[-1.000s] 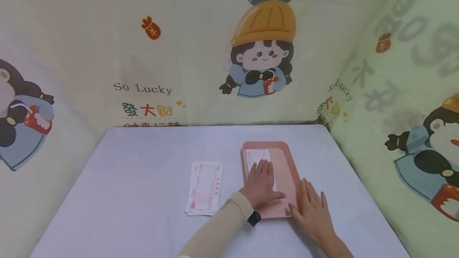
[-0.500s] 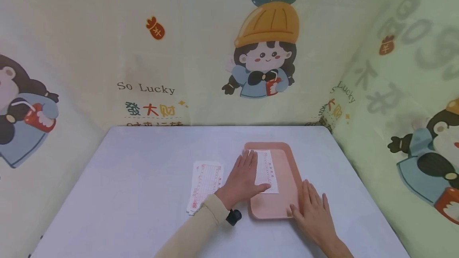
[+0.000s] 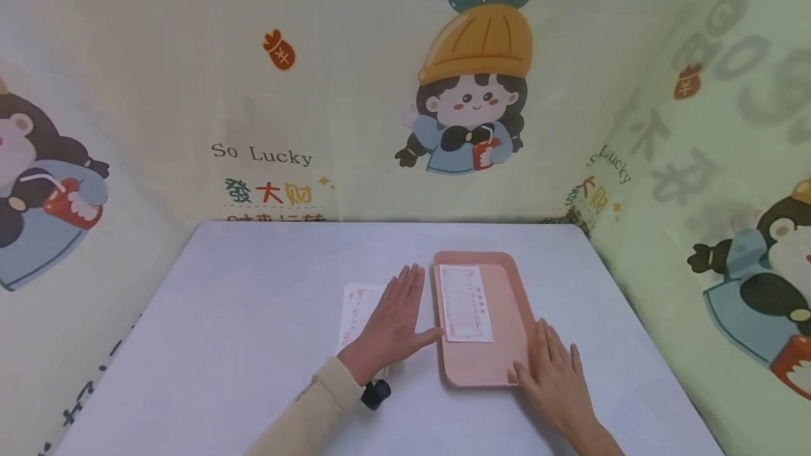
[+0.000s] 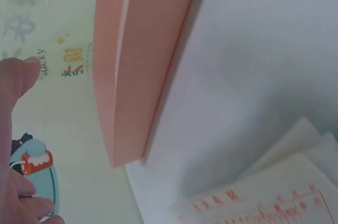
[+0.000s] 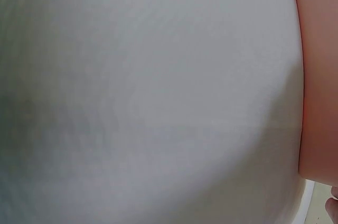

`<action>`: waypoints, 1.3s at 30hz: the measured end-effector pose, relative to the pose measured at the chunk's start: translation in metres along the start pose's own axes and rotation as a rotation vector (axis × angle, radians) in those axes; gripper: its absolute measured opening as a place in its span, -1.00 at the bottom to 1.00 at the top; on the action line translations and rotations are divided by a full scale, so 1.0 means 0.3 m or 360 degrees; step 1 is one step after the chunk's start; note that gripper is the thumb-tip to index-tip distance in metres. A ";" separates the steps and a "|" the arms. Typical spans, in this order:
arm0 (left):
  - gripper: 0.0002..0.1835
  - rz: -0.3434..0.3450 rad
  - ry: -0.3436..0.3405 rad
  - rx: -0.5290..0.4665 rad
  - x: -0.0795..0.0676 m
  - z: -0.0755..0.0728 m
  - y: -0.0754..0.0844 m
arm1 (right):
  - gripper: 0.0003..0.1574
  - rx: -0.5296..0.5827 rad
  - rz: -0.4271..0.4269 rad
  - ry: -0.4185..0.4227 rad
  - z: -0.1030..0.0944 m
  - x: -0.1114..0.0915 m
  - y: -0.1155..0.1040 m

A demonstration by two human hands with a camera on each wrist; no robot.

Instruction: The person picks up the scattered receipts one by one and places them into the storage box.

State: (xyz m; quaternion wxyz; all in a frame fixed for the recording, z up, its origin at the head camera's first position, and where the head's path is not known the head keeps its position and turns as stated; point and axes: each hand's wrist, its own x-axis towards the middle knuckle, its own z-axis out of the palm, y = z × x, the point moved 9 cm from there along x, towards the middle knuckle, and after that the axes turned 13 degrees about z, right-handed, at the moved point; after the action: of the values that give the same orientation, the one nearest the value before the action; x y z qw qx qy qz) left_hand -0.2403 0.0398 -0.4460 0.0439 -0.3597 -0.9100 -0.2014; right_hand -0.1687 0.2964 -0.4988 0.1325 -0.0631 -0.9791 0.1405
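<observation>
Left hand (image 3: pixel 389 327): fingers straight, together, thumb spread; just left of pink tray (image 3: pixel 509 308), partly hiding stack of printed slips (image 3: pixel 361 307) in head view. Right hand (image 3: pixel 557 375): fingers extended, at tray's right side. Printed sheet (image 3: pixel 465 305): flat inside tray, along left wall. White table (image 3: pixel 253 301) under tray.

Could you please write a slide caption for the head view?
A printed slip lies in a pink tray, right hand at its edge, left hand partly hiding more slips.

Sheets (image 3: pixel 360 307) lie left of the tray (image 3: pixel 478 364) holding another sheet (image 3: pixel 465 303).
</observation>
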 end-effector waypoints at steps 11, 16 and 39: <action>0.10 -0.0065 0.0005 0.0087 -0.099 -0.032 -0.076 | 0.08 0.0008 0.0010 -0.0002 0.000 0.000 -0.005; 0.08 -0.0114 0.0032 0.0111 -0.142 -0.044 -0.114 | 0.08 -0.0005 0.0015 -0.0005 0.003 0.005 -0.006; -0.02 -0.0203 -0.0018 0.0180 -0.273 0.012 -0.189 | 0.10 0.0016 0.0042 -0.0034 0.011 0.004 0.004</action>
State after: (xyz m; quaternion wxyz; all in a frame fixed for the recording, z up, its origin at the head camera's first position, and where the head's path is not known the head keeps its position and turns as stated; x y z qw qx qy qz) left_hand -0.2176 -0.0484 -0.4867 0.0460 -0.2989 -0.9413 -0.1500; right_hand -0.1708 0.2969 -0.5020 0.1206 -0.0737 -0.9788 0.1479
